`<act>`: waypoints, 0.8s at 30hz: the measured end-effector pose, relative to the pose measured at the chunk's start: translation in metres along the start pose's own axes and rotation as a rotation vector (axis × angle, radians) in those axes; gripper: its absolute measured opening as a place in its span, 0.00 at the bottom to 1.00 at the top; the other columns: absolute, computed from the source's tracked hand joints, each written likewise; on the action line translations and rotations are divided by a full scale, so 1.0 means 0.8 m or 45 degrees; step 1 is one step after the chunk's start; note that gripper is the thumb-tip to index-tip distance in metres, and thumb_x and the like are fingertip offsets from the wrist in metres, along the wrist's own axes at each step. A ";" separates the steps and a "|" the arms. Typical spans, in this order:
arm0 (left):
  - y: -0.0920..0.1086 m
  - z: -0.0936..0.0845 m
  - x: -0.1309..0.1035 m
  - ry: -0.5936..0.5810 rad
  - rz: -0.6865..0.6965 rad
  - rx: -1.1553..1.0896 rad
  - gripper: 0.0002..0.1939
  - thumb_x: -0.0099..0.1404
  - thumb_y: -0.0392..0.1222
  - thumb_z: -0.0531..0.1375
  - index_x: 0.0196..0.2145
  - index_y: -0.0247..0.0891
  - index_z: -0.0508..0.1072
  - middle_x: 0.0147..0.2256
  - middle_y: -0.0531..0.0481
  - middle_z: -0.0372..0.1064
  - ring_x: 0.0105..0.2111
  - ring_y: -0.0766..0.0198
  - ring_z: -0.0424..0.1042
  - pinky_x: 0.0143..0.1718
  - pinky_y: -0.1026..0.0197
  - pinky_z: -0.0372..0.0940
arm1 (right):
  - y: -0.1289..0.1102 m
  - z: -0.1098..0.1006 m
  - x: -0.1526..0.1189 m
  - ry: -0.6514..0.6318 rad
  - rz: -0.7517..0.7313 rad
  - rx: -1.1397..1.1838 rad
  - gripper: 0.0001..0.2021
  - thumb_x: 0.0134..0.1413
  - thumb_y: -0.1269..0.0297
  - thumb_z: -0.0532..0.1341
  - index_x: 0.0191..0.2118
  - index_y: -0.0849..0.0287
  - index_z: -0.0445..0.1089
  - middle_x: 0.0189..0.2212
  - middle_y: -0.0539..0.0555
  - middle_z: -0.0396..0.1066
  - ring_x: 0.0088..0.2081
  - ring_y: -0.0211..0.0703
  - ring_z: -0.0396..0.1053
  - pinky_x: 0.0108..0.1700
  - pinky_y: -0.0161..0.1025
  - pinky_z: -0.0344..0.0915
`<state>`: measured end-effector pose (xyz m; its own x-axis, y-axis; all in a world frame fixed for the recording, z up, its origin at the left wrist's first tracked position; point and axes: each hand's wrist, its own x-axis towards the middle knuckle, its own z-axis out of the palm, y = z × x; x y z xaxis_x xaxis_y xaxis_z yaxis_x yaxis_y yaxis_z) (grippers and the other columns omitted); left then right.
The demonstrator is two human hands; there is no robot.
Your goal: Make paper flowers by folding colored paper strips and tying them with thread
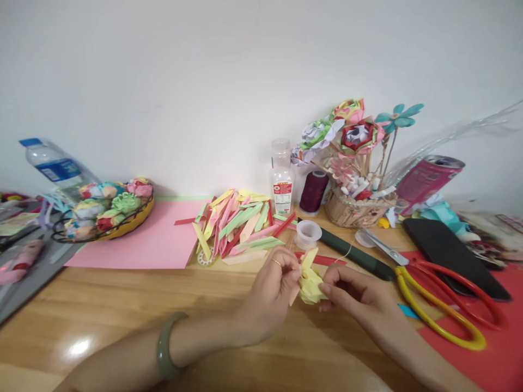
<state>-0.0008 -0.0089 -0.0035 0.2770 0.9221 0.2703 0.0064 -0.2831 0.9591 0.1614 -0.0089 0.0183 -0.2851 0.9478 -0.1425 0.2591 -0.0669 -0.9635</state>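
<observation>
A small yellow paper flower (311,287) is held above the table between my two hands. My left hand (272,294), with a ring and a green bangle, pinches its left side, where a pale peach paper piece (293,293) also shows. On the flower's right edge, the thumb and fingers of my right hand (354,291) are closed on a petal. Just beyond my hands lie a pile of folded paper strips (241,222) in pink, green, yellow and red, and a small clear plastic cup (308,234).
Large scissors (443,296) with red and yellow handles lie at right beside a black phone (453,256). Behind stand a glass bottle (281,182), a purple thread spool (313,191) and a basket (355,209) of paper flowers. At left, a yellow basket (129,222) holds folded flowers near pink paper (163,239).
</observation>
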 end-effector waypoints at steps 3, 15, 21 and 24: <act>0.001 0.002 0.000 0.000 -0.039 -0.152 0.06 0.65 0.41 0.47 0.31 0.38 0.58 0.33 0.51 0.52 0.29 0.69 0.55 0.29 0.66 0.55 | -0.002 0.000 0.000 -0.019 0.003 -0.023 0.12 0.48 0.57 0.56 0.21 0.58 0.58 0.19 0.46 0.59 0.22 0.35 0.60 0.26 0.33 0.57; 0.013 -0.007 0.017 -0.128 -0.569 -0.883 0.12 0.55 0.45 0.60 0.26 0.35 0.61 0.29 0.53 0.59 0.27 0.71 0.61 0.29 0.67 0.56 | -0.014 -0.020 -0.001 0.273 -0.040 -0.008 0.12 0.49 0.54 0.56 0.25 0.58 0.65 0.21 0.48 0.63 0.25 0.36 0.60 0.27 0.33 0.57; 0.014 -0.006 0.017 -0.271 -0.630 -0.947 0.11 0.52 0.42 0.61 0.26 0.34 0.63 0.29 0.52 0.59 0.27 0.71 0.60 0.29 0.67 0.55 | -0.015 -0.009 0.001 0.008 -0.012 0.035 0.12 0.46 0.55 0.58 0.29 0.59 0.70 0.28 0.51 0.70 0.31 0.41 0.67 0.34 0.37 0.63; 0.011 -0.006 0.018 -0.299 -0.581 -0.776 0.10 0.51 0.41 0.62 0.25 0.34 0.64 0.28 0.52 0.60 0.28 0.71 0.59 0.30 0.67 0.54 | -0.011 -0.007 0.000 0.102 -0.101 -0.154 0.11 0.45 0.56 0.59 0.26 0.59 0.70 0.24 0.51 0.68 0.27 0.39 0.65 0.28 0.35 0.61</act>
<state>-0.0009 0.0034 0.0091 0.5695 0.8132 -0.1200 -0.3399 0.3659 0.8664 0.1644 -0.0066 0.0278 -0.2361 0.9707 -0.0440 0.3495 0.0426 -0.9360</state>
